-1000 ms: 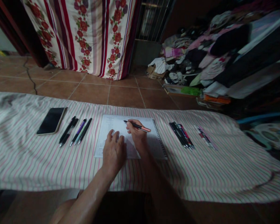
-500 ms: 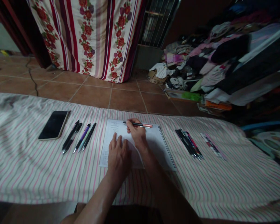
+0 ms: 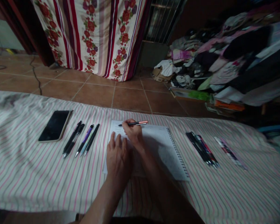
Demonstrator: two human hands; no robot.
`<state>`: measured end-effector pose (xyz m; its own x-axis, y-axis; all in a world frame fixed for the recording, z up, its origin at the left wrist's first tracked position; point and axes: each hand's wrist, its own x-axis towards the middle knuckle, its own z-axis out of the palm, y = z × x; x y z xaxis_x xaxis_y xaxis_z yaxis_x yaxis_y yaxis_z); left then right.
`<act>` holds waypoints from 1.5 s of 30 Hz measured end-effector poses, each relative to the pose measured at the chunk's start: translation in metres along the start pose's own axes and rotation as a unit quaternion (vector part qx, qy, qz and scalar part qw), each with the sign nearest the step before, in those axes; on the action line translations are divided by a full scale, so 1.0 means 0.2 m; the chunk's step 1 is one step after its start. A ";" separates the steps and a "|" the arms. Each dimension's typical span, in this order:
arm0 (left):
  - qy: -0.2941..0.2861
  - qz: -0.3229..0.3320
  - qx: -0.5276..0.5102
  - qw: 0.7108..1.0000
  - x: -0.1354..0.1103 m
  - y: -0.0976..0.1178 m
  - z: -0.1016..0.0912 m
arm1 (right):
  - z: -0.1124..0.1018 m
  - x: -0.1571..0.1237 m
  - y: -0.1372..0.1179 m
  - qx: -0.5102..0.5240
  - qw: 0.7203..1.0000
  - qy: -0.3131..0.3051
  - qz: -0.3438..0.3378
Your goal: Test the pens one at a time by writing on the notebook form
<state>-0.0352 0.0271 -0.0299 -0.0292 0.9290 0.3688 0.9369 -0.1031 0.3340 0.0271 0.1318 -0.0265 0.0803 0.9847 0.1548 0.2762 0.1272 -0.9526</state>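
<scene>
A spiral notebook (image 3: 163,149) lies on the striped cloth, its wire binding along the right side. My right hand (image 3: 133,132) is closed round a black pen (image 3: 140,123) with a copper-coloured end, its tip at the upper left part of the page. Small writing shows there, too faint to read. Flat on the page's left part rests my left hand (image 3: 118,154), fingers stretched out and holding nothing. To its left lie several pens (image 3: 87,140), some black, one purple and one pale green.
At the left is a phone (image 3: 55,126), screen dark. Right of the notebook lie dark pens (image 3: 202,151) and white-and-pink pens (image 3: 230,152). Beyond the striped cloth (image 3: 37,180) are a tiled floor (image 3: 93,90), a floral curtain (image 3: 100,37) and a clothes heap (image 3: 200,59).
My right hand and the pen have moved left across the page, towards its left edge. My left hand stays flat. The camera view has shifted slightly.
</scene>
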 end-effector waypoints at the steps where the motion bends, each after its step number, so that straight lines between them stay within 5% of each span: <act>1: 0.003 -0.003 0.012 1.000 0.00 -0.01 -0.01 | 0.01 -0.01 -0.01 -0.005 1.000 -0.007 0.003; 15: -0.056 0.024 0.039 0.997 -0.01 -0.04 -0.09 | 0.03 -0.08 0.01 -0.007 0.995 -0.077 -0.057; 33: -0.064 0.031 0.054 0.996 -0.01 -0.04 -0.09 | 0.05 -0.06 0.05 -0.062 0.991 -0.087 -0.082; 42: -0.090 0.007 0.054 0.994 0.01 -0.01 -0.13 | 0.03 -0.06 0.00 0.018 0.997 0.065 -0.046; 45: -0.087 0.007 0.050 0.995 0.01 -0.01 -0.14 | 0.02 -0.07 -0.01 0.026 0.996 0.061 -0.061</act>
<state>-0.0463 0.0201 -0.0057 0.0372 0.9759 0.2150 0.9670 -0.0894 0.2387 0.0215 0.1184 -0.0283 0.1659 0.9402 0.2976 0.2411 0.2540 -0.9367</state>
